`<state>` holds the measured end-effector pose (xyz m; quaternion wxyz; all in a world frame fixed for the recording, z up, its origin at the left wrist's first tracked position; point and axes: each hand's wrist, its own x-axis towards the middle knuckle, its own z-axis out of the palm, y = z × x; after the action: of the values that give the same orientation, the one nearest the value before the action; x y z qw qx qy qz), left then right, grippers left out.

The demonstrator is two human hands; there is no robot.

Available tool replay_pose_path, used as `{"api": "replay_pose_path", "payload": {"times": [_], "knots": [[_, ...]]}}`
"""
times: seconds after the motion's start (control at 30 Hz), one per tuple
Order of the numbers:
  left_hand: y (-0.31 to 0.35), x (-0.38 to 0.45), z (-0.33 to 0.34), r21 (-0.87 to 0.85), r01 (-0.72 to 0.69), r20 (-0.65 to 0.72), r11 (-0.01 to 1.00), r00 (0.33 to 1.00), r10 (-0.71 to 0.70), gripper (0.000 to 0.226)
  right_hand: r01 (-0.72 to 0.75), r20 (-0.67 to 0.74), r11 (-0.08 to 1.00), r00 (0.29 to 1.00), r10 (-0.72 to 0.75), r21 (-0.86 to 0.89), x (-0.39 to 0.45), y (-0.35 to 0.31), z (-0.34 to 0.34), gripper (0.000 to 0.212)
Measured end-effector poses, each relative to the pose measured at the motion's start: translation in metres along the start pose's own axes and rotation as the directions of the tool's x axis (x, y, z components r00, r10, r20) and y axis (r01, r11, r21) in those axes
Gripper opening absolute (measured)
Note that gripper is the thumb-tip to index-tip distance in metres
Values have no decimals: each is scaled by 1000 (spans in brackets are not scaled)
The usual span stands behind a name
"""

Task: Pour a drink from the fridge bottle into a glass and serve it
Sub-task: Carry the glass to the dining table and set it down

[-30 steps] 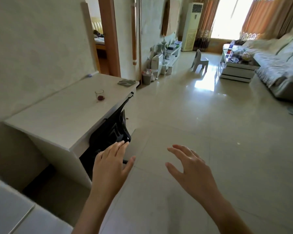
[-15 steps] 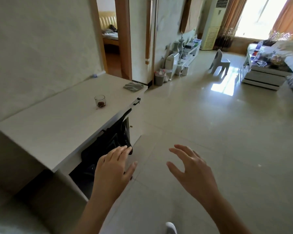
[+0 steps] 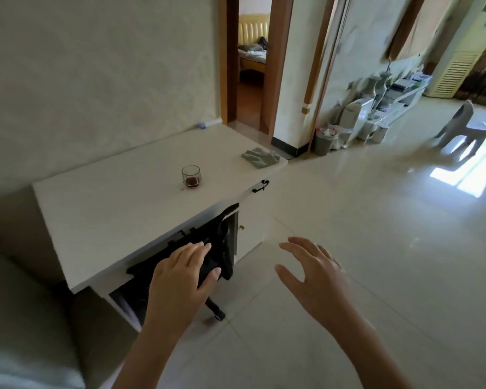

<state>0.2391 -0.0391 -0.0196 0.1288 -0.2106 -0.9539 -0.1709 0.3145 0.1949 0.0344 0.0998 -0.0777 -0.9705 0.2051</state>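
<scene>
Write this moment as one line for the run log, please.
glass: on desk, little dark drink | left hand: open, at black chair | right hand: open, empty | bottle: not in view

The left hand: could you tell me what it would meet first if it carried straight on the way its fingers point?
Probably the black chair tucked under the white desk; the left hand already overlaps its back, though depth is unclear.

One glass [image 3: 190, 176], near middle of white desk [image 3: 124, 209], toward front edge. One grey cloth [image 3: 260, 158], far right corner of desk. One black chair [image 3: 208, 256] under front edge. Two hands: left hand [image 3: 180, 279], right hand [image 3: 314, 276]. One white stool [image 3: 460, 130] on floor.
</scene>
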Motion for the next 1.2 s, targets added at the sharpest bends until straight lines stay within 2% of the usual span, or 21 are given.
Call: {"api": "replay_pose_path", "payload": {"times": [0.17,0.67,0.93,1.2], "knots": [[-13,54,22,38,97,4,995,995,-97,57,90,53,996,995,-89,-11,74,16,10,42],[-73,230,66,129,190,-10,973,982,-190,55,279,188,960,943,-273,-4,298,8,58,43],[-116,276,92,153,404,-46,902,914,-402,45,477,343,877,815,-466,59,422,-29,122,45],[-158,326,128,183,585,-3,790,804,-595,52,559,522,822,671,-526,108,519,-35,207,49]]}}
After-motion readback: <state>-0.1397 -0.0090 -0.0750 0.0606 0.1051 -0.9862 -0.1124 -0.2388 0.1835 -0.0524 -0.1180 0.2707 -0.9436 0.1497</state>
